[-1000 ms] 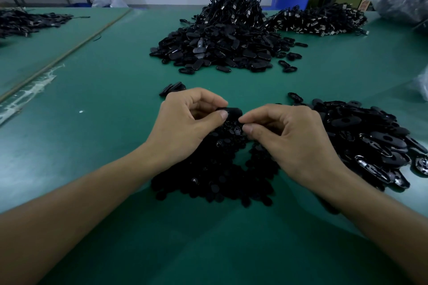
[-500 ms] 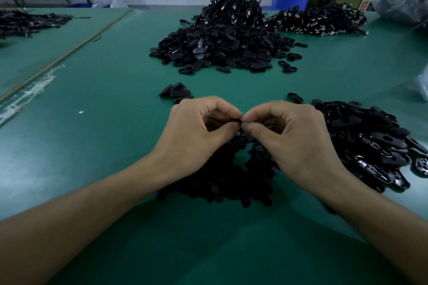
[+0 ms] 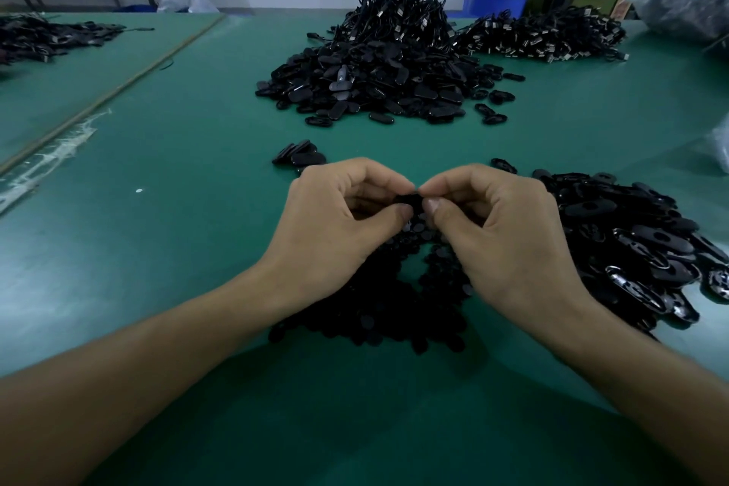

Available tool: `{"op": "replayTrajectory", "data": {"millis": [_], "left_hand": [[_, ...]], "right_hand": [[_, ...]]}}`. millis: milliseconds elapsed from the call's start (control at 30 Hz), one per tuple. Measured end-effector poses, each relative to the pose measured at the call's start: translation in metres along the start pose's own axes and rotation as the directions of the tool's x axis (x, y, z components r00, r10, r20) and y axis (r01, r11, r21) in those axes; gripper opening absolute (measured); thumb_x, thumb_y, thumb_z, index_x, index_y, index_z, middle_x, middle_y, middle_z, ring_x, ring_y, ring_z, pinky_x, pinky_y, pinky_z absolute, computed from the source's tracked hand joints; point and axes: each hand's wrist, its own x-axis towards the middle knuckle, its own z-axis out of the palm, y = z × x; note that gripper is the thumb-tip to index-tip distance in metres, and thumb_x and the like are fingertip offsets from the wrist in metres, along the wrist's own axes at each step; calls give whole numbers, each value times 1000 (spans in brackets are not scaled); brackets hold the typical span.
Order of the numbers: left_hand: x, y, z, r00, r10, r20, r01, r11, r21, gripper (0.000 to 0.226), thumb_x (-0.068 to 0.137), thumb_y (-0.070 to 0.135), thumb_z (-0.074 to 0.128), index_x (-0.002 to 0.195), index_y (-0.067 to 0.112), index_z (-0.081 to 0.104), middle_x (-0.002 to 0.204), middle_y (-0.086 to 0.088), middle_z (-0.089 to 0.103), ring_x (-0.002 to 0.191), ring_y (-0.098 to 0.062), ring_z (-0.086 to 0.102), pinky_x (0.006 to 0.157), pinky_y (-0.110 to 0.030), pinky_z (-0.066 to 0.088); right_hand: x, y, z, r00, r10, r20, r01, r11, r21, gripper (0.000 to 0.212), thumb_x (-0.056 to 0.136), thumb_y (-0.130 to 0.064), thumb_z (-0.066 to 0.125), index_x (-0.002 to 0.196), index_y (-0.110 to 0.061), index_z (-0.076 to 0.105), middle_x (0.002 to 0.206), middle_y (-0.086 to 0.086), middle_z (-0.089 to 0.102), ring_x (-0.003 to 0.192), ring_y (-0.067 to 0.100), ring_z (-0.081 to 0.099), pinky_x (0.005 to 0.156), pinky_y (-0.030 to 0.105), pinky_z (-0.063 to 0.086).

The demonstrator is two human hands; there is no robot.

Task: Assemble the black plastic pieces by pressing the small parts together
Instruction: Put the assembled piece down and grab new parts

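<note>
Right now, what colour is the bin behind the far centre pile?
Blue, with a black top. The bin shows only in the head view.

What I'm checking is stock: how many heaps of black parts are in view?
6: disc heap nearest, oval heap beside right hand, small stack beyond left hand, big centre heap, cable heap far right, far-left heap. More may lie off-frame.
</note>
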Motion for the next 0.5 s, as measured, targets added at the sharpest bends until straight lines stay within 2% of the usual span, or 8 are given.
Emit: {"op": "replayTrajectory", "data": {"millis": [167, 300, 500], "left_hand": [[1, 1, -1, 1000, -27, -12, 26, 998, -51, 18, 75, 15, 78, 87, 29, 73, 79, 6, 76, 75, -6, 72, 70, -17, 54], [1, 1, -1, 1000, -23, -7, 23, 998, -61, 19, 75, 15, 78, 87, 30, 73, 81, 6, 77, 77, -6, 72, 71, -16, 53], [-1, 2, 0, 999, -17, 32, 17, 1000, 18, 18, 75, 17, 76, 88, 29, 72, 84, 4, 77, 80, -13, 74, 77, -28, 58]], "right_hand": [[-1, 2, 3, 999, -2, -54, 3, 1000, 25, 23, 91, -19, 69, 82, -36, 57, 80, -10, 68, 71, 9, 66, 63, 23, 52], [-2, 0, 3, 998, -57, -35, 56, 998, -25, 25, 91, -15, 68, 82, -32, 52, 81, -10, 65, 66, 11, 62, 58, 27, 51], [-3, 2, 4, 998, -47, -33, 45, 997, -67, 32, 89, -12, 72, 79, -30, 48, 75, -5, 66, 62, 13, 61, 54, 31, 49]]}}
